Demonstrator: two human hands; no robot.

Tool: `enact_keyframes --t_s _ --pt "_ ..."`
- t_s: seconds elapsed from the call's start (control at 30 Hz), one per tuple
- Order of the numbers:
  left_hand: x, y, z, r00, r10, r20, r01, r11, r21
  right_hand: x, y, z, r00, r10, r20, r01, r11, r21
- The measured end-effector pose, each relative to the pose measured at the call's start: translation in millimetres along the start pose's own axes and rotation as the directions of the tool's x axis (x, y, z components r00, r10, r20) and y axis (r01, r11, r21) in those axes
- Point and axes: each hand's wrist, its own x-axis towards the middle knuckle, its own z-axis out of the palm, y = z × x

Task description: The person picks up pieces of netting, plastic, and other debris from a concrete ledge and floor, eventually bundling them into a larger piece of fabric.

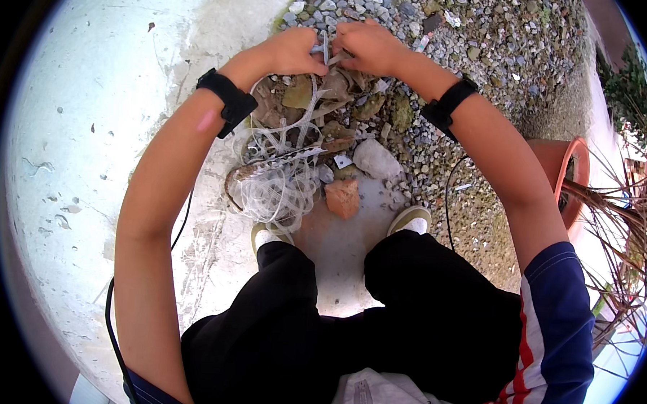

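Observation:
Both my arms reach forward over a heap of debris, the hands close together but apart. My left hand (pixel 295 52) is closed on a pale plastic strap (pixel 312 104) that runs down into a tangled bundle of clear straps (pixel 273 192) by my left shoe. A short upright piece of the strap stands between the hands. My right hand (pixel 371 48) is closed, pinching a greyish strip (pixel 337 59) at its fingertips. Part of the grip of each hand is hidden.
Below the hands lie brown leaves and rubble (pixel 297 92), a pale stone (pixel 378 159) and an orange brick piece (pixel 342 198). Gravel (pixel 489 36) spreads to the right, pale concrete (pixel 103 120) to the left. A terracotta pot (pixel 577 177) with a spiky plant stands at right.

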Motion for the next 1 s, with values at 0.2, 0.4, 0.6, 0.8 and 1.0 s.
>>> enact_keyframes --t_s 0.2,0.4,0.6,0.8,1.0 --pt "-4 2 5 0.999 0.007 -0.049 -0.017 0.977 -0.212 -5 1 -2 1.0 0.008 -0.027 -0.009 1.0 -0.022" --pt "-4 7 8 0.999 0.026 -0.026 -0.029 0.995 -0.097 -3 8 2 0.999 0.034 -0.014 -0.034 0.999 0.014" --pt "2 -2 19 0.993 0.075 -0.086 -0.09 0.978 -0.187 -2 27 10 0.984 -0.059 -0.169 0.075 0.993 0.087" --pt "-6 4 13 0.988 0.026 -0.153 -0.076 0.941 -0.329 -12 20 -12 0.995 0.088 -0.036 -0.048 0.798 0.601" --pt "2 -1 23 0.945 0.06 -0.322 -0.154 0.949 -0.276 -6 15 -17 0.985 0.124 -0.123 -0.073 0.933 0.352"
